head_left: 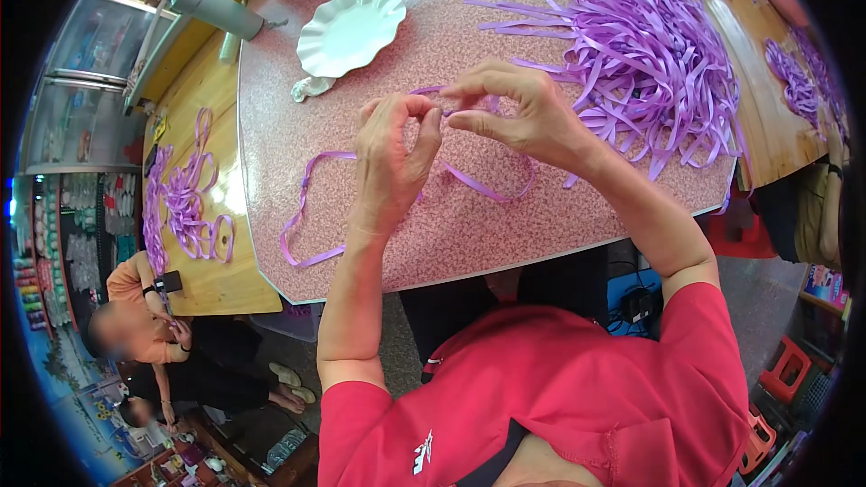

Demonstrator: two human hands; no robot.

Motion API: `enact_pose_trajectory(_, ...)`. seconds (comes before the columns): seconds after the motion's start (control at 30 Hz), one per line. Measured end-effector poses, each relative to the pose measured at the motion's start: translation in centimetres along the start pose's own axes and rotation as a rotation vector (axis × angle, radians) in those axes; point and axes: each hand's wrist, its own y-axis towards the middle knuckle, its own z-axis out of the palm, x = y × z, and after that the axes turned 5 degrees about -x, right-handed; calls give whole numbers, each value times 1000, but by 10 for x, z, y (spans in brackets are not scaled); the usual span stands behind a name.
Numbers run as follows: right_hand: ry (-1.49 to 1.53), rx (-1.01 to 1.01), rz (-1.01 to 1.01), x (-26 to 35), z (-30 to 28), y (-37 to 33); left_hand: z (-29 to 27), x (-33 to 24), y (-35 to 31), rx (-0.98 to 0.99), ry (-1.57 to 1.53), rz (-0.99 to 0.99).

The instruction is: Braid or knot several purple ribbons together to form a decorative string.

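Over the middle of the pink speckled table, my two hands meet at a narrow purple ribbon (488,193). My left hand (394,149) is closed, with thumb and forefinger pinching the ribbon. Curled beside it, my right hand (523,117) has its thumb and forefinger tips at a short stretch of the same ribbon. The exact grip between the fingertips is small and partly hidden. Loose lengths of the ribbon lie in curves on the table, to the left of my left wrist and below my right hand.
A large heap of purple ribbons (645,63) lies at the right. A white scalloped dish (352,29) and a grey tumbler (215,9) stand at the far left. More ribbons (185,203) hang over the wooden surface at left. Other people sit at the lower left and right edge.
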Motion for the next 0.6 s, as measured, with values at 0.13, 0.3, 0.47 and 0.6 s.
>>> enact_pose_trajectory(0.13, -135, 0, -20, 2, 2, -5, 7, -4, 0, 75, -92, -145)
enact_pose_trajectory(0.3, 15, 32, 191, 4, -1, -1, 14, -8, 0, 135, -326, -422)
enact_pose_trajectory(0.47, 329, 58, 577, 0, -7, 2, 17, -1, 4, 21, -842, -466)
enact_pose_trajectory(0.6, 342, 49, 645, -4, -8, 1, 16, -6, 7, -12, -524, -294)
